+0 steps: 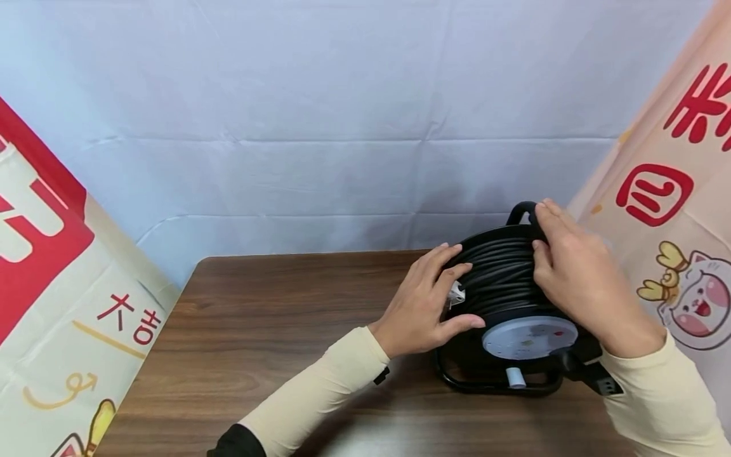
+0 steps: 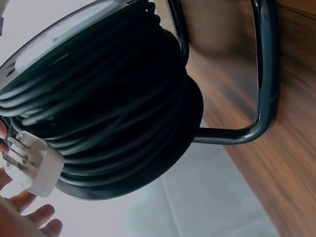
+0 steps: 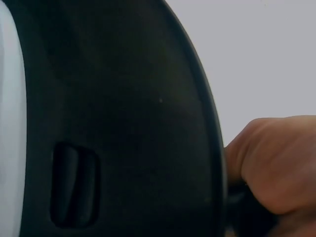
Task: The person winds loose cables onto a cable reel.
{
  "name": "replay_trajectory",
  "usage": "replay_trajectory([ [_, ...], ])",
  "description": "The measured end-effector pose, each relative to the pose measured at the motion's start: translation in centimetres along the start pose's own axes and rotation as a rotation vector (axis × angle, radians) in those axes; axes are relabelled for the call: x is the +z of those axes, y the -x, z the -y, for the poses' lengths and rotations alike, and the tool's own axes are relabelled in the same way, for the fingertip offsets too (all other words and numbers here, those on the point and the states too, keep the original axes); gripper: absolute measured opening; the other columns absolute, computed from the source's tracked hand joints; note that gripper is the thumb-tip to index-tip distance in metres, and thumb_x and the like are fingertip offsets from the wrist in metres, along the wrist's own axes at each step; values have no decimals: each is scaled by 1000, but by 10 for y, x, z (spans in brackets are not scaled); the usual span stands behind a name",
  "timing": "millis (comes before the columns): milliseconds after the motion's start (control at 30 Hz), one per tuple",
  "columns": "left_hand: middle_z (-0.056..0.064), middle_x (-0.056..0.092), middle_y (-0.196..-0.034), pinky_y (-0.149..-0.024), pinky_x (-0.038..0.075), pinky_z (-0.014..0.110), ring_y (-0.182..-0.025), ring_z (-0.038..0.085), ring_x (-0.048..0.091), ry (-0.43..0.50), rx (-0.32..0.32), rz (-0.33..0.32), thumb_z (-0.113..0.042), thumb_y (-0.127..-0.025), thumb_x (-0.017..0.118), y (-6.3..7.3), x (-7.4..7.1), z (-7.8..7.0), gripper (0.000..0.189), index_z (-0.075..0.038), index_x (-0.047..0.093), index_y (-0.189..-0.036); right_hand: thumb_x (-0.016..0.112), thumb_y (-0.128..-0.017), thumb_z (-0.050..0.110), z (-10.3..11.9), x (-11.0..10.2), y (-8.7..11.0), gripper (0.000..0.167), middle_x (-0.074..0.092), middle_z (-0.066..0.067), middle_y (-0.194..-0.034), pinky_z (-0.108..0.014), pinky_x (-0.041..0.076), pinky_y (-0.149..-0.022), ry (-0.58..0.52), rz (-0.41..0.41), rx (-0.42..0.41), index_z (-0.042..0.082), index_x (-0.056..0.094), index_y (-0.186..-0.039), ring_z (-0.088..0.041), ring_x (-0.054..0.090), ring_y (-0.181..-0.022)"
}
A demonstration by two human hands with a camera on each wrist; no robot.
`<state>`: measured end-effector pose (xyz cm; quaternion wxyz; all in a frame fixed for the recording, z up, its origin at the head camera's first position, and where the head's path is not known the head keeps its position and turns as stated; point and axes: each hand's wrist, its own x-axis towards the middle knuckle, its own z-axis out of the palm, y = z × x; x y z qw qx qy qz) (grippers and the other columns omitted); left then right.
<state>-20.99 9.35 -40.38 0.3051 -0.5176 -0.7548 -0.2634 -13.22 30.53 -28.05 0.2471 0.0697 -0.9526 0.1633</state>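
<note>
A black cable reel (image 1: 505, 273) stands on its tubular frame at the table's right side, wound with thick black cable (image 2: 118, 98). Its round pale socket face (image 1: 530, 337) is toward me. My right hand (image 1: 591, 279) grips the black handle (image 1: 521, 211) at the reel's top, with the thumb near the drum rim. The left hand (image 1: 425, 301) lies along the reel's left side, fingers spread and thumb apart. Close by those fingers, a white plug (image 2: 35, 163) with metal pins hangs against the coils; the head view shows only part of it.
The wooden table (image 1: 257, 336) extends to the left of the reel. A pale cloth (image 1: 342, 127) hangs behind it. Printed banners border the left (image 1: 80, 304) and right (image 1: 685, 254) sides. A black crank arm (image 1: 588, 371) juts from the reel's front near the right sleeve.
</note>
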Motion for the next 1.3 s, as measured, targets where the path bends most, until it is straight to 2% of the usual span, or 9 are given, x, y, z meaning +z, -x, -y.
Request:
replay_trajectory([
  [200,19,36,-156,-123,17,41,-153,28,20,-33,-21,23,-54,-84,78,-8,9,-10,82,-4,50,-143,57,-96,1,-14,-8,2,58,37,-35,-152,-63,26,-111,2,59,35,-14,37,-148,-52,37,-139],
  [433,16,37,-156,-124,15,38,-153,26,21,-53,-77,44,-58,-84,76,-16,18,-22,82,-6,51,-143,60,-94,-1,-24,-13,1,61,37,-36,-150,-66,25,-109,71,59,52,-13,36,-149,-55,38,-137],
  [567,15,37,-156,-124,15,38,-151,26,25,-17,-113,57,-57,-83,77,-21,24,-29,83,-8,50,-144,59,-95,-2,-33,-16,4,61,37,-36,-150,-65,24,-111,85,48,34,-11,36,-150,-53,37,-138],
  [700,15,37,-156,-124,15,37,-149,29,29,26,-138,69,-55,-83,78,-26,30,-36,83,-7,50,-145,56,-97,-1,-43,-20,7,60,35,-38,-150,-63,18,-114,92,59,60,-11,33,-151,-53,33,-141],
  [900,13,39,-155,-124,14,36,-149,28,29,-6,-167,96,-56,-86,75,-24,36,-35,80,-8,50,-145,55,-98,1,-54,-16,1,60,33,-39,-151,-67,19,-111,81,95,88,-11,31,-152,-58,35,-135],
  [1000,13,40,-154,-124,15,37,-149,27,29,-32,-165,132,-57,-88,72,-13,38,-28,79,-7,49,-145,57,-98,3,-54,-15,3,60,35,-40,-148,-68,20,-110,117,113,114,-14,32,-150,-60,37,-133],
  [1100,11,41,-154,-123,15,36,-149,26,31,-89,-194,189,-61,-91,66,2,36,-12,78,-7,49,-146,58,-99,9,-43,-14,4,55,38,-41,-145,-64,19,-115,169,115,107,-18,39,-143,-58,35,-135],
  [1200,11,39,-157,-123,14,37,-148,26,31,-150,-283,264,-64,-95,57,18,28,17,78,-7,47,-147,56,-102,18,-19,-8,-4,56,37,-40,-147,-60,13,-119,156,137,31,-18,41,-142,-55,29,-142],
  [1300,13,39,-157,-123,16,40,-147,28,33,-196,-401,324,-63,-99,49,35,18,57,77,-5,45,-149,51,-106,24,14,9,-25,58,35,-36,-152,-60,13,-120,103,197,-51,-13,38,-148,-53,26,-145],
])
